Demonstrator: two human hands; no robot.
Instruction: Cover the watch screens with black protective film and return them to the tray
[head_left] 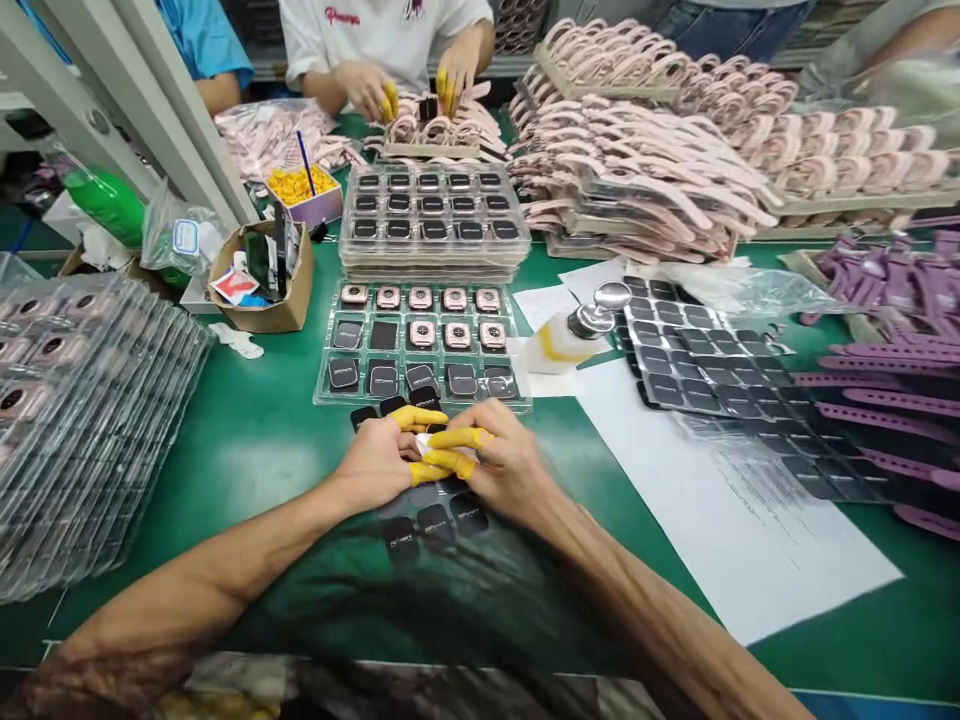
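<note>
Workbench (285, 430), green, spreads beneath everything; the clock directions are read from the joined hands. Pink straps (622, 150) are heaped at one o'clock, and a leaning stack of clear trays (97, 430) stands at nine. Between three and four o'clock lies white paper (675, 500). Just beyond the hands, at twelve, an open tray (328, 345) shows eight pink watch cases (421, 334) in its two far rows. Left hand (371, 460) and right hand (514, 465) meet, with a pump bottle (559, 345) between one and two o'clock. Black square pieces (435, 522) lie at six and eleven. Yellow-covered fingertips (461, 437) of both hands pinch closed around a small white-and-dark item (423, 443), mostly hidden between them.
</note>
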